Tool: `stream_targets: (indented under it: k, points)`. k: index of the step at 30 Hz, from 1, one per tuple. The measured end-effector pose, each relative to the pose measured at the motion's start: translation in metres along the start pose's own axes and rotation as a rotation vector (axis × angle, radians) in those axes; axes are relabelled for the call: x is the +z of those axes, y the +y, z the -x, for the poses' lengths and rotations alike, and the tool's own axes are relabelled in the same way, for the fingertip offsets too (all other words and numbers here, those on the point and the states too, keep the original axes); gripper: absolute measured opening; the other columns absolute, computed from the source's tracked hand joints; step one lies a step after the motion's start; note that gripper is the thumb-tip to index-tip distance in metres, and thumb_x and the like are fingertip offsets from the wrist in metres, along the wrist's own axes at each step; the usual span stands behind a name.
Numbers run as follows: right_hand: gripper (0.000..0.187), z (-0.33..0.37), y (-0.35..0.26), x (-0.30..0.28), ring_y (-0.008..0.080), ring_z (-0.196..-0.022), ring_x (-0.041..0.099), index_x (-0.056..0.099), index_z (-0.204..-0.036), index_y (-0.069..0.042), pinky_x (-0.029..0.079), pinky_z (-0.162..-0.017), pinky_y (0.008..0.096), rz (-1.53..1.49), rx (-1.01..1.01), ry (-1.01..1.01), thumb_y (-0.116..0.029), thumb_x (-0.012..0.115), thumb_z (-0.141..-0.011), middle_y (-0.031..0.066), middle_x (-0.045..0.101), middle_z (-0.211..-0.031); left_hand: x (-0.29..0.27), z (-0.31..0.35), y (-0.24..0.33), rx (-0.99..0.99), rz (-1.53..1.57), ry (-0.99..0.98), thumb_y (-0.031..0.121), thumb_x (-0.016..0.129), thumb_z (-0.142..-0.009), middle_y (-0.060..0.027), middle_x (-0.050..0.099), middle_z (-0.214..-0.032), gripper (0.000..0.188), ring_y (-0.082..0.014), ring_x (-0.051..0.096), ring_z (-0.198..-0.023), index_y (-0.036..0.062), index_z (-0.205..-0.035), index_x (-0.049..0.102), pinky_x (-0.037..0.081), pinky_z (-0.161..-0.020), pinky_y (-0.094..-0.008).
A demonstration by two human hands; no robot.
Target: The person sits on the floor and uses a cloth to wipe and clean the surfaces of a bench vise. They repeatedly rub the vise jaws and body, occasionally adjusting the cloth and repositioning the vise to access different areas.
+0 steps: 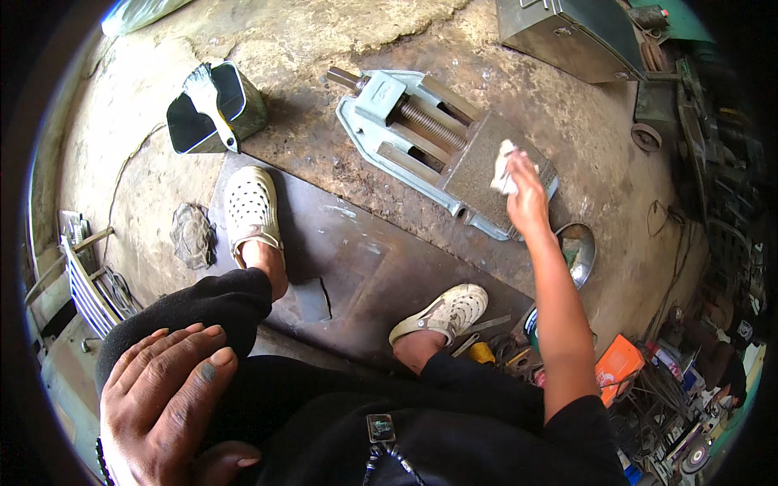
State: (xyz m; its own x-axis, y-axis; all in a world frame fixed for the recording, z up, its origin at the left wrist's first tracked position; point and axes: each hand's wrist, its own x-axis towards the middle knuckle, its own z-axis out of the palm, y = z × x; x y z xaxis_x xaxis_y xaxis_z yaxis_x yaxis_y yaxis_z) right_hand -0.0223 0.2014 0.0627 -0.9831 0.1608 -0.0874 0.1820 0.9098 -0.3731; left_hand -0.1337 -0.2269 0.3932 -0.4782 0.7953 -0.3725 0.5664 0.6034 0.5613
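Left hand, empty, fingers loosely extended, overlies leg; right hand clutches rag; brush lies across tin.

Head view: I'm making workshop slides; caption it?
Right hand with a white cloth at a machine vise on the floor.

Ahead on your right sits a grey, boxy metal case. On the concrete floor to your left lies a crumpled grey bundle, a white slatted frame beyond it. Rightward, you have a flat orange box.
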Motion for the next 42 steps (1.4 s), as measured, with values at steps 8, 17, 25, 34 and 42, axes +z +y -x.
stream_targets:
  k: [8, 17, 25, 34, 42]
  points:
    - [0.059, 0.038, -0.013, 0.028, 0.0310, -0.140, 0.037, 0.062, -0.123, 0.000, 0.025, -0.118, 0.0418, -0.107, -0.186, -0.031, 0.013, 0.047, -0.068, 0.0165, 0.050, -0.142, 0.000, 0.000, 0.006, 0.068, -0.013, 0.006, 0.056, 0.056, -0.088, -0.0300, 0.062, -0.111, 0.070, -0.0444, 0.064, -0.101, -0.0042, -0.123, 0.054, 0.049, -0.089, -0.0535]
    - [0.059, 0.010, -0.007, 0.037, 0.0352, -0.136, 0.041, 0.059, -0.125, 0.003, 0.031, -0.115, 0.0406, -0.081, -0.095, 0.160, 0.011, 0.048, -0.069, 0.0197, 0.050, -0.140, 0.007, 0.000, 0.006, 0.123, -0.024, 0.055, 0.058, 0.063, -0.081, -0.0251, 0.065, -0.107, 0.070, -0.0413, 0.067, -0.097, -0.0009, -0.120, 0.057, 0.050, -0.086, -0.0538]
    - [0.052, -0.001, 0.010, -0.008, 0.0355, -0.135, 0.043, 0.063, -0.119, 0.002, 0.034, -0.114, 0.0383, 0.041, 0.138, 0.121, 0.013, 0.050, -0.070, 0.0199, 0.051, -0.139, 0.007, 0.005, -0.007, 0.097, 0.030, 0.103, 0.058, 0.064, -0.081, -0.0238, 0.067, -0.103, 0.070, -0.0388, 0.069, -0.092, -0.0007, -0.119, 0.058, 0.053, -0.082, -0.0497]
    - [0.048, 0.015, -0.007, -0.002, 0.0353, -0.134, 0.043, 0.063, -0.118, 0.003, 0.031, -0.115, 0.0431, 0.131, -0.061, -0.246, 0.011, 0.049, -0.073, 0.0178, 0.052, -0.139, 0.006, 0.016, -0.014, 0.089, 0.041, 0.148, 0.058, 0.063, -0.082, -0.0228, 0.067, -0.102, 0.067, -0.0384, 0.069, -0.090, 0.0003, -0.115, 0.061, 0.053, -0.079, -0.0490]
    - [0.051, 0.006, -0.009, 0.027, 0.0355, -0.134, 0.044, 0.061, -0.121, 0.002, 0.034, -0.114, 0.0412, 0.123, -0.270, -0.028, 0.009, 0.054, -0.071, 0.0201, 0.051, -0.139, 0.010, 0.021, -0.018, 0.114, 0.034, 0.209, 0.058, 0.063, -0.082, -0.0207, 0.068, -0.098, 0.060, -0.0364, 0.069, -0.087, 0.0017, -0.103, 0.065, 0.054, -0.076, -0.0472]
